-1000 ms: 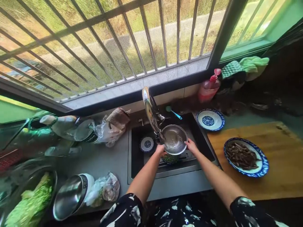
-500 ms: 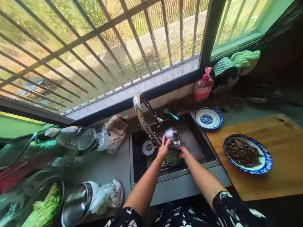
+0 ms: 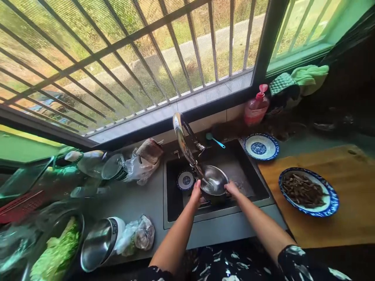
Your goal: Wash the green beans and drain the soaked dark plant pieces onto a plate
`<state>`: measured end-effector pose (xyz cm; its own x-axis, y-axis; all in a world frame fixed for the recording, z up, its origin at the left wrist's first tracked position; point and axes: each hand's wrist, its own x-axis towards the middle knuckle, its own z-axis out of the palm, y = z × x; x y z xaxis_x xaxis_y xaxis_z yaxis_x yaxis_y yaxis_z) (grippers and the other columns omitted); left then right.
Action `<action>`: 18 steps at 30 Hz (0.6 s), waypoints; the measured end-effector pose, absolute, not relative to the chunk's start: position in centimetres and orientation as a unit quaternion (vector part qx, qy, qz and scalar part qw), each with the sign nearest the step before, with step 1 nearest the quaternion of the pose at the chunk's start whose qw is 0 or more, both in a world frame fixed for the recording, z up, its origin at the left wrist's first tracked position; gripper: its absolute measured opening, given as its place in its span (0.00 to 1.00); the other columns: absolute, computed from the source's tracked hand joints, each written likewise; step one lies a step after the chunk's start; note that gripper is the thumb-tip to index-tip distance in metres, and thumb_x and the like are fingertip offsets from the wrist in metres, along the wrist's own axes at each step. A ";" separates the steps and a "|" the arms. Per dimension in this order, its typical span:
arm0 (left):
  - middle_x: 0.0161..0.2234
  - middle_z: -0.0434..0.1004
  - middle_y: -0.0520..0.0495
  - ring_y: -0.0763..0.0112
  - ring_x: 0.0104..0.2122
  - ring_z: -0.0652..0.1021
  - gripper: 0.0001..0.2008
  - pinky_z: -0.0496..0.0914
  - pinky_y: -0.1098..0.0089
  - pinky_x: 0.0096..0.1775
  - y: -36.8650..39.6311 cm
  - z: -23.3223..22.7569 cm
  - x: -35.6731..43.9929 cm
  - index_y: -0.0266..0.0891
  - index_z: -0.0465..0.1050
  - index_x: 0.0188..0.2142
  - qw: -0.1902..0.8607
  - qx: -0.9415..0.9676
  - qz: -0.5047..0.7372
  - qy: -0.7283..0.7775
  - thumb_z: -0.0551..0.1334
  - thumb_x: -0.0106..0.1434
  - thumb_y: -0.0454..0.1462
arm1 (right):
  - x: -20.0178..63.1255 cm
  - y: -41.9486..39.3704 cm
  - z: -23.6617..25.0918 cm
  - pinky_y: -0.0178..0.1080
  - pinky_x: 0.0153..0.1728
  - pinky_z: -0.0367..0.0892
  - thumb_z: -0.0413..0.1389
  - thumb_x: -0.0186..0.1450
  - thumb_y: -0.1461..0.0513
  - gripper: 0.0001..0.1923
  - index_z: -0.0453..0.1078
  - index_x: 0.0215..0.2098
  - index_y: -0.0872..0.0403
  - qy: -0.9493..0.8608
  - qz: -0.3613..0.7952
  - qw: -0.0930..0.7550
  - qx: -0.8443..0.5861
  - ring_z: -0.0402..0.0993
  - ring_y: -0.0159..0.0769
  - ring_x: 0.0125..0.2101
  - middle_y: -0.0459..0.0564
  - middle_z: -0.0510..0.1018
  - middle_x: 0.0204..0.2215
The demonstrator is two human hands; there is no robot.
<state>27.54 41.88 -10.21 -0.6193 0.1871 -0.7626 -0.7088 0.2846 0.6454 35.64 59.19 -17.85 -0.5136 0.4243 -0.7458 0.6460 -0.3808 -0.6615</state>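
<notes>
A shiny metal bowl [image 3: 216,180] is held level over the sink [image 3: 172,210], below the outlet of the chrome faucet [image 3: 182,138]. My left hand [image 3: 197,192] grips its left rim, thumb up. On the opposite rim, my right hand [image 3: 231,189] is closed with its fingers at the edge. Water seems to fall into the bowl. A small blue-and-white dish [image 3: 186,180] lies in the sink to the left. Whatever is beneath the bowl is mostly hidden by it.
Right of the sink, a plate of brown strips [image 3: 304,191] rests on a wooden cutting board [image 3: 351,175]. Behind are a blue-rimmed plate [image 3: 261,146], a red pump bottle [image 3: 256,107] and a turquoise brush [image 3: 216,141]. Plastic bags [image 3: 143,232], a metal-lined container [image 3: 98,244] and leafy greens [image 3: 57,249] stand left.
The metal bowl has gone from tipped on its side to level under the faucet, both hands still on it. The green pieces in the dish below are now covered by the bowl.
</notes>
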 end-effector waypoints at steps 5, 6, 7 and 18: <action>0.46 0.71 0.41 0.63 0.32 0.78 0.35 0.74 0.54 0.36 40.0 -12.1 28.0 0.48 0.52 0.57 0.396 -0.280 0.585 0.651 0.59 0.51 0.27 | 34.6 58.0 -15.3 0.42 0.37 0.67 0.57 0.53 0.67 0.18 0.67 0.44 0.57 0.700 -0.562 0.062 0.435 0.74 0.44 0.37 0.57 0.75 0.35; 0.44 0.72 0.42 0.64 0.31 0.78 0.35 0.74 0.55 0.36 39.7 -12.4 28.1 0.47 0.53 0.56 0.387 -0.293 0.594 0.642 0.58 0.49 0.25 | 34.3 57.9 -14.7 0.43 0.44 0.65 0.57 0.55 0.65 0.20 0.67 0.46 0.58 0.746 -0.525 0.029 0.409 0.70 0.46 0.44 0.60 0.73 0.44; 0.42 0.73 0.43 0.65 0.31 0.78 0.35 0.74 0.55 0.36 39.5 -12.6 28.2 0.46 0.54 0.55 0.381 -0.300 0.603 0.633 0.57 0.48 0.23 | 34.0 57.9 -14.2 0.44 0.50 0.61 0.56 0.56 0.64 0.22 0.67 0.49 0.58 0.792 -0.483 -0.010 0.374 0.65 0.47 0.50 0.61 0.69 0.50; 0.20 0.67 0.53 0.70 0.20 0.73 0.24 0.73 0.64 0.27 36.3 -12.1 26.5 0.39 0.65 0.43 0.370 -0.275 0.586 0.666 0.55 0.45 0.24 | 33.0 62.9 -16.9 0.45 0.46 0.62 0.50 0.62 0.62 0.15 0.72 0.41 0.63 0.766 -0.433 0.165 0.444 0.68 0.51 0.47 0.67 0.75 0.38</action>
<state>26.51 36.27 -12.11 -0.5751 0.0683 -0.8153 -0.8000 0.1617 0.5778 32.96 62.86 -16.94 -0.5504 0.5384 -0.6382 0.8244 0.2295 -0.5173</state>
